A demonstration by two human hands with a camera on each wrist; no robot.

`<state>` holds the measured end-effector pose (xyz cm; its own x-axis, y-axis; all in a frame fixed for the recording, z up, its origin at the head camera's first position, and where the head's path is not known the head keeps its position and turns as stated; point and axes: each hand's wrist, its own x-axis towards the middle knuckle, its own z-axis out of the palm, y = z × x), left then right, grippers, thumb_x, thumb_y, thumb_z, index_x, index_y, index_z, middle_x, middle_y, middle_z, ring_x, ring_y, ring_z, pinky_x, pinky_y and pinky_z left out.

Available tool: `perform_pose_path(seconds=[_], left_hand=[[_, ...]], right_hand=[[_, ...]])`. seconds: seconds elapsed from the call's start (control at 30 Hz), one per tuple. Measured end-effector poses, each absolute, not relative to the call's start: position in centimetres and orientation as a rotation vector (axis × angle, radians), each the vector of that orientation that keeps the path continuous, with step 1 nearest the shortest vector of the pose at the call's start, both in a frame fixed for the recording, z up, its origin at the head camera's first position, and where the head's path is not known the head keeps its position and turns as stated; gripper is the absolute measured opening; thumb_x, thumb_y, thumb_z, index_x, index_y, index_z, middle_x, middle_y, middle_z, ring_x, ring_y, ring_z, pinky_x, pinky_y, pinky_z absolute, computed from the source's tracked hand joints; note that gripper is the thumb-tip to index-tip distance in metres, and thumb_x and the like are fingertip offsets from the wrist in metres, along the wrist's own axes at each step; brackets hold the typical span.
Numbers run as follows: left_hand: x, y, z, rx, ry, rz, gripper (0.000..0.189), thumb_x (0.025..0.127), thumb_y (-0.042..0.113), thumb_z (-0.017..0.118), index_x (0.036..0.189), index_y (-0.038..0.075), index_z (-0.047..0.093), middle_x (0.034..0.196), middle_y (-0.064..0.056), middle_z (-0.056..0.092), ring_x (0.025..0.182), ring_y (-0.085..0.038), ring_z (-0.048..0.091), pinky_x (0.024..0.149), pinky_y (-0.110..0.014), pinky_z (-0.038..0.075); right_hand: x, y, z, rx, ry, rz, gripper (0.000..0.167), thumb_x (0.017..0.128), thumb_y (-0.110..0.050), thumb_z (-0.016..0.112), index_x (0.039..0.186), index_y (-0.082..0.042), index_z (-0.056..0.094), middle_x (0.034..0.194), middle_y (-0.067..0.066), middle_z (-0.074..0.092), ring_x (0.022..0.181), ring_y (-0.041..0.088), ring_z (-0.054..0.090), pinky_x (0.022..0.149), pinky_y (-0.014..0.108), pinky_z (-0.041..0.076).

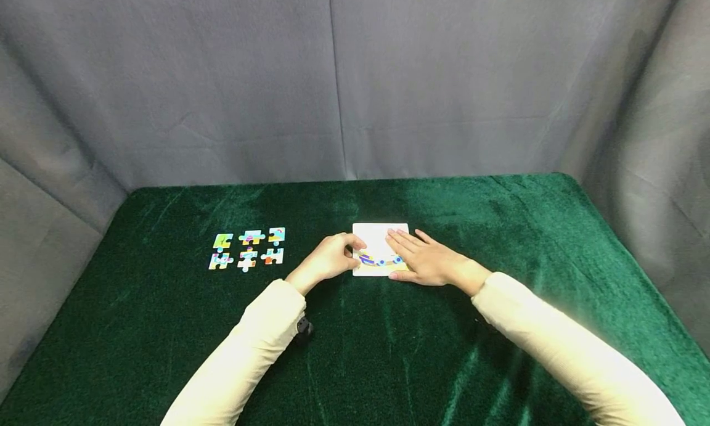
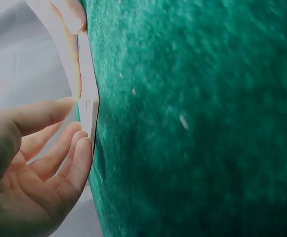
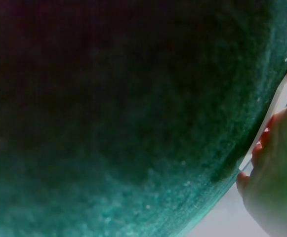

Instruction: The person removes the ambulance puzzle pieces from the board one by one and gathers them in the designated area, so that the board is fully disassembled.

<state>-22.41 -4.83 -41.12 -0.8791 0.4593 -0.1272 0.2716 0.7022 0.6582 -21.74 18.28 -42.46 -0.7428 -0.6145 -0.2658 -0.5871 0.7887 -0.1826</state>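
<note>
A white square board (image 1: pixel 373 233) with a purple, blue and tan picture along its lower part lies flat on the green cloth. My left hand (image 1: pixel 333 256) holds the board's left edge, its fingers and thumb bent. Seen from the left wrist, the fingers (image 2: pixel 82 163) touch the side of the thin white board (image 2: pixel 89 94). My right hand (image 1: pixel 429 262) rests flat on the board's right part with fingers spread, covering some of the picture. In the right wrist view, that hand (image 3: pixel 276 168) lies over the board's edge.
Several loose jigsaw pieces (image 1: pixel 248 253) lie in two rows to the left of the board, apart from one another. Green velvet-like cloth (image 1: pixel 355 364) covers the table. A grey curtain (image 1: pixel 344 81) hangs behind it.
</note>
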Motion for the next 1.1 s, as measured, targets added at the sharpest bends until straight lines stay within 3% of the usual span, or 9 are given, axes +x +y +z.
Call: perform_pose_path(seconds=[0.17, 0.4, 0.73, 1.1], left_hand=[[-22.3, -4.0, -41.2, 0.59, 2.622, 0.92, 0.031, 0.08, 0.002, 0.07, 0.111, 0.003, 0.067, 0.104, -0.012, 0.066, 0.085, -0.018, 0.057, 0.07, -0.024, 0.045], [-22.4, -3.3, -41.4, 0.568, 2.603, 0.929, 0.034, 0.079, -0.001, 0.069, 0.113, 0.001, 0.065, 0.112, -0.016, 0.063, 0.101, -0.026, 0.06, 0.089, -0.038, 0.049], [-23.1, -3.2, -41.6, 0.611, 2.588, 0.82, 0.035, 0.081, 0.002, 0.068, 0.115, 0.0, 0.064, 0.112, -0.017, 0.061, 0.1, -0.025, 0.052, 0.093, -0.038, 0.045], [-22.9, -3.3, -41.1, 0.613, 2.613, 0.766, 0.037, 0.079, 0.002, 0.07, 0.116, -0.001, 0.064, 0.111, -0.017, 0.064, 0.1, -0.025, 0.055, 0.093, -0.038, 0.045]], right_hand=[[-21.8, 18.3, -42.7, -0.918, 2.669, -0.123, 0.077, 0.097, -0.05, 0.043, 0.152, -0.004, 0.015, 0.161, 0.013, 0.013, 0.149, 0.029, 0.016, 0.119, 0.054, 0.012], [-21.8, 18.3, -42.9, -0.918, 2.666, -0.128, 0.077, 0.097, -0.049, 0.043, 0.152, -0.004, 0.015, 0.161, 0.013, 0.013, 0.149, 0.03, 0.015, 0.119, 0.054, 0.012], [-21.9, 18.5, -42.9, -0.904, 2.665, -0.131, 0.077, 0.097, -0.05, 0.043, 0.153, -0.005, 0.013, 0.161, 0.013, 0.011, 0.149, 0.03, 0.013, 0.119, 0.054, 0.012], [-21.8, 18.5, -43.1, -0.917, 2.668, -0.124, 0.077, 0.098, -0.051, 0.041, 0.153, -0.005, 0.014, 0.161, 0.012, 0.011, 0.149, 0.029, 0.013, 0.119, 0.054, 0.013]])
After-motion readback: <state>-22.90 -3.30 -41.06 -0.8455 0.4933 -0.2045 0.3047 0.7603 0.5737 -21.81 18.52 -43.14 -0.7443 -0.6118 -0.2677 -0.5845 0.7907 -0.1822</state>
